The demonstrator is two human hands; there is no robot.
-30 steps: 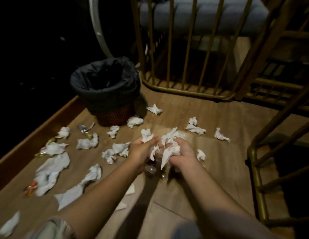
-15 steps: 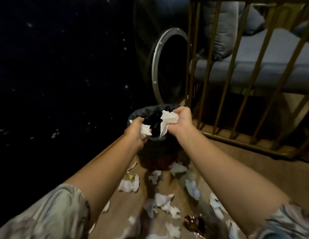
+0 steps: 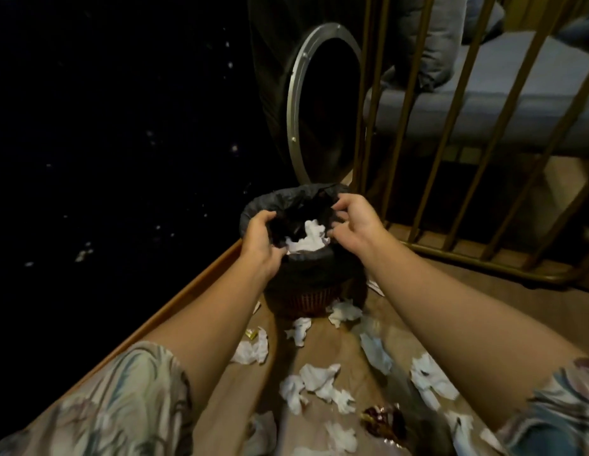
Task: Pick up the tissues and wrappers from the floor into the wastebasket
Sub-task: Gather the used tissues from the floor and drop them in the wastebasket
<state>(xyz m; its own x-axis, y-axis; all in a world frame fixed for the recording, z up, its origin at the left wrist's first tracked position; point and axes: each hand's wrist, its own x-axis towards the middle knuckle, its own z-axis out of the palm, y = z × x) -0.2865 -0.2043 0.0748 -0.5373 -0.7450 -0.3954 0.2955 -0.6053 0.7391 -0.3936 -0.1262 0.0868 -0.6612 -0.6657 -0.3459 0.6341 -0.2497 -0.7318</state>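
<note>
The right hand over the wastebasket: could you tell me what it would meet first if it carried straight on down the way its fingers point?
Most likely the white tissues lying inside the wastebasket, below the right hand; depth is unclear.

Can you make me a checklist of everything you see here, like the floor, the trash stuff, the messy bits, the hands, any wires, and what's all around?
Surface: wooden floor, dimly lit.
Job's things: wastebasket with a dark liner; white tissues inside it; many crumpled tissues on the floor; a shiny wrapper near the bottom.
Clutter: small gold wrapper by the left edge.
Hands: left hand and right hand over the basket mouth, fingers loosely curled, holding nothing.
Cables: nothing seen.
Surroundings: gold railing, grey cushion behind it, round metal ring, dark area on the left.
</note>
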